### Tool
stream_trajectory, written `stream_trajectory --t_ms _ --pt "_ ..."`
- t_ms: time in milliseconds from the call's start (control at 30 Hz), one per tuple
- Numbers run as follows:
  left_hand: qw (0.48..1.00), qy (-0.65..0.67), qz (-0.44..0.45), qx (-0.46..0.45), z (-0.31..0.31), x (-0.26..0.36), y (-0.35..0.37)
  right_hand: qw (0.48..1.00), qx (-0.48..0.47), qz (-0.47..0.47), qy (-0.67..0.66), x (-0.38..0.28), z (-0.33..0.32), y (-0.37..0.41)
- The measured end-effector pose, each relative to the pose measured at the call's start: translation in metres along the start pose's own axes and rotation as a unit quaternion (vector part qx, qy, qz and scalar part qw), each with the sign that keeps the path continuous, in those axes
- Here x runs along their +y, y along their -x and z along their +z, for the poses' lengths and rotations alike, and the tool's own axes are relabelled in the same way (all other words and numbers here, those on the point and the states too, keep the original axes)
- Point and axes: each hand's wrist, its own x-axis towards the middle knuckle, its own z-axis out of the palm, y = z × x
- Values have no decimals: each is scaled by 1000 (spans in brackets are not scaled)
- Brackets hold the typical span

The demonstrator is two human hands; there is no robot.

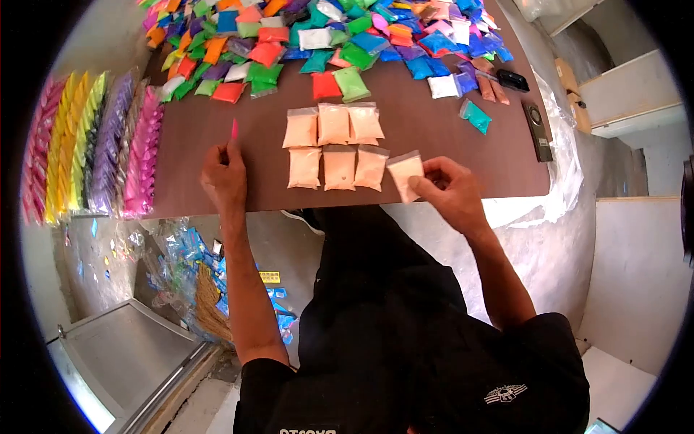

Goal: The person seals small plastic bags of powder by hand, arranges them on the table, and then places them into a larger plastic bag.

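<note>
Between thumb and fingers, my right hand (448, 189) holds a small peach packet (405, 176) at the table's front edge. Just left of it, peach packets lie in two rows of three; one is the upper left packet (301, 128) and another the lower middle packet (340, 168). My left hand (225, 176) is closed around a thin pink pointed object (234, 129), whose tip sticks up above the fingers, to the left of the rows.
Many colourful packets (314, 39) are heaped across the back of the brown table (267, 195). Long bundles of coloured bags (108, 145) stand at the left edge. A black device (536, 130) and a small black object (512, 80) lie at the right. A straw broom (210, 300) is below.
</note>
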Motion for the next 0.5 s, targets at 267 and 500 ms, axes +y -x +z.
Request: stream_trajectory --t_ms 267,500 --pt "998 62 12 18 0 -6 3 994 22 -39 100 -25 75 -20" --pt "996 91 9 11 0 -7 3 989 49 -71 121 -24 97 -28"
